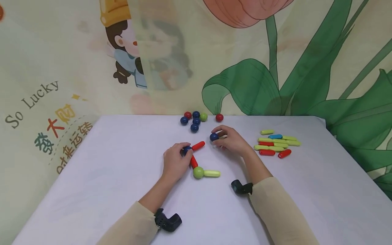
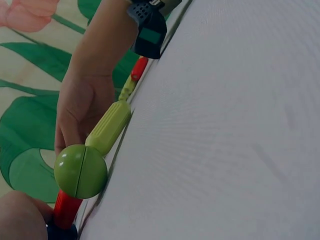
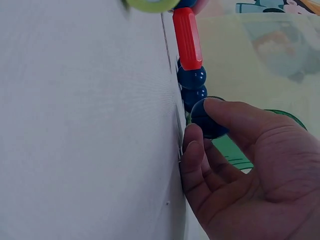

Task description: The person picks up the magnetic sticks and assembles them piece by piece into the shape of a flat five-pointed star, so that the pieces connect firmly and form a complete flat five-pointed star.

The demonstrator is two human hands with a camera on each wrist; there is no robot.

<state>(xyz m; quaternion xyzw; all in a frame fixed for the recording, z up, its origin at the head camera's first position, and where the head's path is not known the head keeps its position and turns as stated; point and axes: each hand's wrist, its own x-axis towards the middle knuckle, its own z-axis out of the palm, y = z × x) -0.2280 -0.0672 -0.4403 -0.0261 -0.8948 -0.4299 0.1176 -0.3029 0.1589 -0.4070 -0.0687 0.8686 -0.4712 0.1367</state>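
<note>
White tabletop (image 1: 107,183) before leafy backdrop (image 1: 245,81), both hands (image 1: 177,161) (image 1: 231,140) in a pinch on blue balls (image 1: 186,150) (image 1: 214,137).

Dark blue is shown by both held balls (image 1: 187,149) (image 1: 214,136); red by two joined rods (image 1: 198,146) (image 1: 194,161), yellow-green by the third rod (image 1: 212,174). The joint ball (image 1: 198,172) is coloured green. Far balls (image 1: 194,128) are split four dark blue, two red, one green. Loose rods (image 1: 267,152) are coloured yellow-green, red and, once, blue. The tabletop (image 1: 101,190) is covered in white, sleeves (image 1: 131,224) (image 1: 283,207) in beige, wrist cameras (image 1: 169,223) (image 1: 241,187) in black. The backdrop (image 1: 85,68) is printed cream, with green leaves (image 1: 252,85), coral tulip (image 1: 248,13), blue-clothed figure (image 1: 124,59), multicoloured lettering (image 1: 65,113).
</note>
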